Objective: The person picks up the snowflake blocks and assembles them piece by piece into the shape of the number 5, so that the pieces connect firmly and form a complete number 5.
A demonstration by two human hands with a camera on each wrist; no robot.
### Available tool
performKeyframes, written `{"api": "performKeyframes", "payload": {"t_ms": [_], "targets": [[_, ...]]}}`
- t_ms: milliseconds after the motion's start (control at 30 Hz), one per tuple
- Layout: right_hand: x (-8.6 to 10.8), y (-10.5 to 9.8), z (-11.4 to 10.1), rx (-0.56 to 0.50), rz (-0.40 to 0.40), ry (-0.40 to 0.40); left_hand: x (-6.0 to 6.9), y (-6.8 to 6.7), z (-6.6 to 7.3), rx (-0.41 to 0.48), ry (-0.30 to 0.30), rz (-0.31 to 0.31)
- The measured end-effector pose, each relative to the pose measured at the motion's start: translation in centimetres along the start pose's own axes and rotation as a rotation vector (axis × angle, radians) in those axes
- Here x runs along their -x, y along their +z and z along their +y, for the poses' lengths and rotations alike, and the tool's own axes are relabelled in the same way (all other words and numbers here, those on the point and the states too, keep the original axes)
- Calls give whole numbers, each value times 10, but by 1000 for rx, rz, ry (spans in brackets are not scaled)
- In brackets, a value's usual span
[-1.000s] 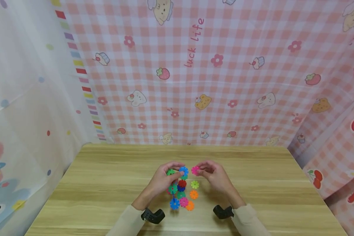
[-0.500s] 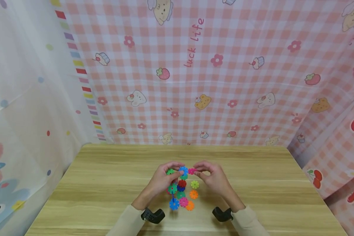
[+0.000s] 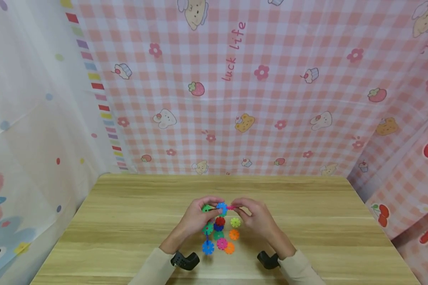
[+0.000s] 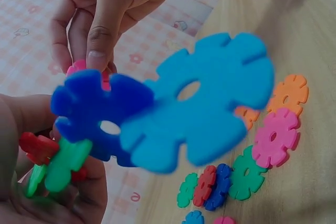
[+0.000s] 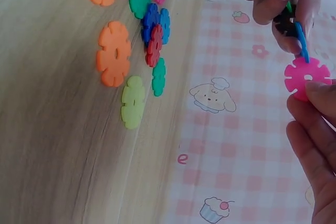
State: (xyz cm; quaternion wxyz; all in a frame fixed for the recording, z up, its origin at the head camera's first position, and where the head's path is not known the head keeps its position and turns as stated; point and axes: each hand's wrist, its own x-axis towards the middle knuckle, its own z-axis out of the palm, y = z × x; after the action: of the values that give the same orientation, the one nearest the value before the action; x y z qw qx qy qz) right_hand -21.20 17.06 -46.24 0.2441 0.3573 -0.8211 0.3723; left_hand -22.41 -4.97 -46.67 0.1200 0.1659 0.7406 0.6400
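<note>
A chain of joined notched discs, blue, green and red among them, is in my left hand (image 3: 197, 215); its light blue disc (image 4: 202, 98) hangs close to the left wrist camera beside a dark blue disc (image 4: 97, 114). Thumb and fingers of my right hand (image 3: 260, 217) pinch a pink disc (image 5: 307, 78). In the right wrist view that pink disc meets the edge of a blue disc (image 5: 302, 40) at the left fingertips. How deep their notches sit in each other I cannot tell.
Loose discs lie on the wooden table (image 3: 146, 221) below the hands: a yellow-green disc (image 3: 235, 222), an orange disc (image 3: 234, 234), a pink disc (image 3: 222, 243) and several others. A checked cloth (image 3: 228, 95) hangs behind the table.
My right hand has moved left, bringing the pink disc against the blue one, and the pink disc has turned edge-on to the head view. The hanging blue disc has swung slightly left.
</note>
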Motion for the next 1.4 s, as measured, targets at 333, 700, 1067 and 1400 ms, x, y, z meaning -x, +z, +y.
{"api": "performKeyframes", "payload": {"t_ms": [333, 700, 1067, 1400], "targets": [[2, 1, 0, 55, 47, -92, 0, 0, 4, -27, -18, -17], [4, 1, -3, 53, 61, -85, 0, 1, 4, -34, -19, -30], [7, 3, -3, 47, 53, -108, 1, 1, -1, -15, -36, -52], [6, 5, -10, 0, 34, -99, 2, 2, -8, 15, -40, -87]]}}
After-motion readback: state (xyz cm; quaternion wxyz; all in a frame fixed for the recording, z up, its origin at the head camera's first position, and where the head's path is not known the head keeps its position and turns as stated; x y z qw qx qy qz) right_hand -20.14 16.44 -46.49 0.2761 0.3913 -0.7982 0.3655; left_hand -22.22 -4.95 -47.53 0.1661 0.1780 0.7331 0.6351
